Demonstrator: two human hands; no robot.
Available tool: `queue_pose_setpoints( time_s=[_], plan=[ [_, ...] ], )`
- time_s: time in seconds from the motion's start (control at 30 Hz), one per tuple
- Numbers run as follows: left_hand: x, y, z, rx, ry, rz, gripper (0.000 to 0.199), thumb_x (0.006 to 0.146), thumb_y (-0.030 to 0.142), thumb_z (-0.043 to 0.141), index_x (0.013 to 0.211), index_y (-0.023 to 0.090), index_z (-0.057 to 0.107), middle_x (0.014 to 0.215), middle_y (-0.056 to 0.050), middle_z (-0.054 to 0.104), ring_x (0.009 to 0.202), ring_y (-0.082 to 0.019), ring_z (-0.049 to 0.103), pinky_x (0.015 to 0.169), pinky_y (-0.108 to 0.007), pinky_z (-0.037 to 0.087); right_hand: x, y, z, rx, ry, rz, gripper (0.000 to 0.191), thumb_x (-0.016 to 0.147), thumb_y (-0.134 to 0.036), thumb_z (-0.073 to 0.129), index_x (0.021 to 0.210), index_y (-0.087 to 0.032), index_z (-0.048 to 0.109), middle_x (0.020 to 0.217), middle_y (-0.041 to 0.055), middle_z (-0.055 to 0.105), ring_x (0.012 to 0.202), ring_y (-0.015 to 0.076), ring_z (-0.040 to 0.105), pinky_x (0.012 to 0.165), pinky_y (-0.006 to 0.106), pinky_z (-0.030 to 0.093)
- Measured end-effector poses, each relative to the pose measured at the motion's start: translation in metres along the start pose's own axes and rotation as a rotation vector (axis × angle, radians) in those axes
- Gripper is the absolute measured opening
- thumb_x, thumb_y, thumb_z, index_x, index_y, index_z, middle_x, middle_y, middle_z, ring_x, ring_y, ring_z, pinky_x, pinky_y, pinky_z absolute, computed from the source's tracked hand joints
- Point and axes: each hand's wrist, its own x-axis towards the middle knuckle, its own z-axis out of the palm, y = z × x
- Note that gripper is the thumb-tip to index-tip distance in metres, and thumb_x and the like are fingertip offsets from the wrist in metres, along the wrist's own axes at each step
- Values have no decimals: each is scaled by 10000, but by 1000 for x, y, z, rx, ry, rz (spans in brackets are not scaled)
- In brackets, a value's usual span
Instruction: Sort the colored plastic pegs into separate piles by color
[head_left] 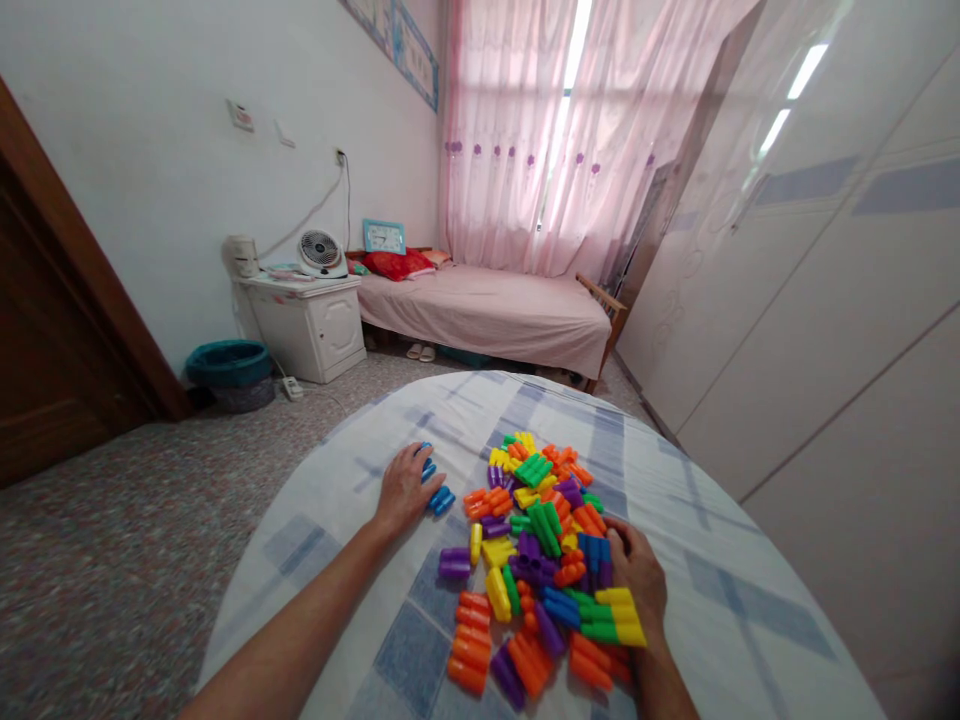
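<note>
A heap of plastic building blocks point(531, 568), each shaped like joined tubes, lies on the cloth-covered table in orange, yellow, green, purple and blue. My left hand point(405, 492) rests left of the heap with its fingers apart, over a few blue blocks point(441, 500) that it partly covers. At the heap's right edge, my right hand point(639, 572) is cupped against the blocks, its fingers bent and partly hidden. Close to it are a blue-and-purple block piece point(595, 560) and a green-and-yellow block piece point(615, 616).
The round table point(322, 610) has a white and blue checked cloth. Beyond it stand a bed point(495, 300), a white cabinet point(307, 325) with a small fan point(321, 250), and a bin point(231, 375). A tall white wardrobe point(795, 260) runs along the right.
</note>
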Motion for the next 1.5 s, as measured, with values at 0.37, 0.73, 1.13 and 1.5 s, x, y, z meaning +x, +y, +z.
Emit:
queue_pose_setpoints(
  time_s=[0.37,0.73,1.13,1.5],
  plan=[
    [5,-20,-21,-128,-346,234,748,576,437,739,1255,220,511,1404,-127,380,1306,-321,328,1068,-456,303,-4,-4,1,-15,41,-7,419,795,-417,309,998,-227,623,1054,50,624,927,197,576,767,301,415],
    [25,1,14,-53,36,72,513,716,362,638,1188,197,527,1336,-117,435,1267,-323,362,1046,-494,329,0,5,5,40,42,-34,410,786,-413,338,994,-206,624,1038,61,627,933,209,568,805,317,411],
    [-36,45,-11,-330,194,72,308,809,185,477,1107,207,552,1282,-78,487,1219,-225,444,1048,-431,362,1,-2,-14,328,300,243,457,728,-378,444,1099,-159,599,773,44,657,597,177,569,584,291,431],
    [-34,42,-3,-370,179,90,276,790,121,452,1007,208,599,1155,-58,566,1123,-194,517,1003,-404,418,3,4,-8,245,212,115,460,730,-414,432,1039,-138,630,842,88,678,658,191,593,653,301,442]
  ],
)
